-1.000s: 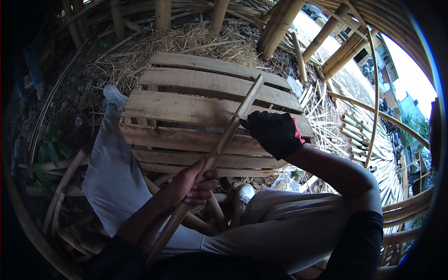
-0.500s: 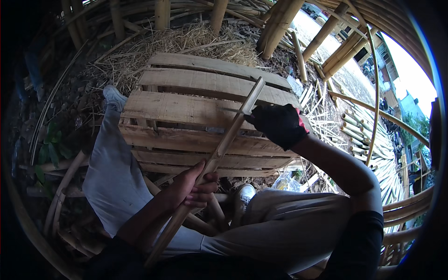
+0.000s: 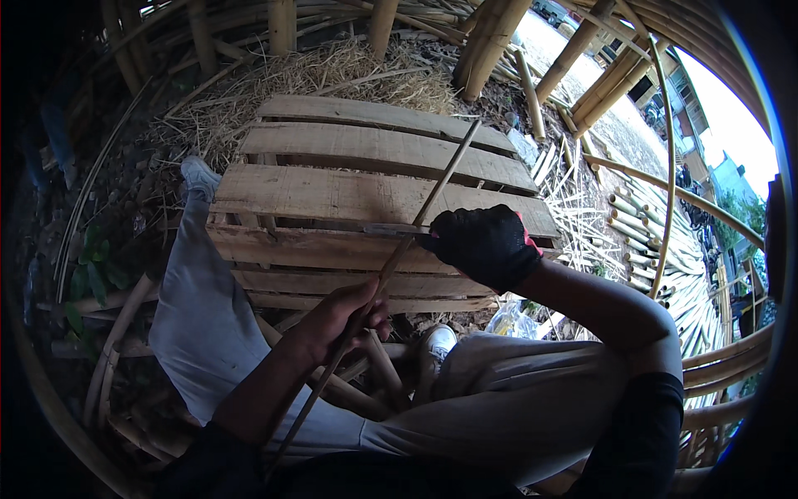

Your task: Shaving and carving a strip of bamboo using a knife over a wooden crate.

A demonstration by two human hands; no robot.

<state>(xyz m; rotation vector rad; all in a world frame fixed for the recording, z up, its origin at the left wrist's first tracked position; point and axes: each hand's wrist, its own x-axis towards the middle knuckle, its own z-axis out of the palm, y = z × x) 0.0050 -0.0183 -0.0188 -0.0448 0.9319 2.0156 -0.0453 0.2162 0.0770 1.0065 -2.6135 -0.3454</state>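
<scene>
A long thin bamboo strip (image 3: 436,187) runs diagonally from my lap up over a wooden pallet (image 3: 332,195). My bare left hand (image 3: 345,314) grips the strip low down. My right hand (image 3: 485,244), in a black glove, holds a knife whose blade (image 3: 391,229) lies crosswise against the strip, just left of the glove. My legs in grey trousers (image 3: 199,308) stretch out on both sides, and a white shoe (image 3: 438,341) rests below the pallet.
Dry straw (image 3: 332,71) lies behind the pallet. Thick bamboo poles (image 3: 490,37) stand at the back. Cut bamboo pieces and slivers (image 3: 640,241) are heaped on the right. More bamboo sticks (image 3: 366,374) lie under my legs.
The gloved right hand with the knife has slid down the strip toward me, after first rising a little. The left hand keeps its grip in the same place.
</scene>
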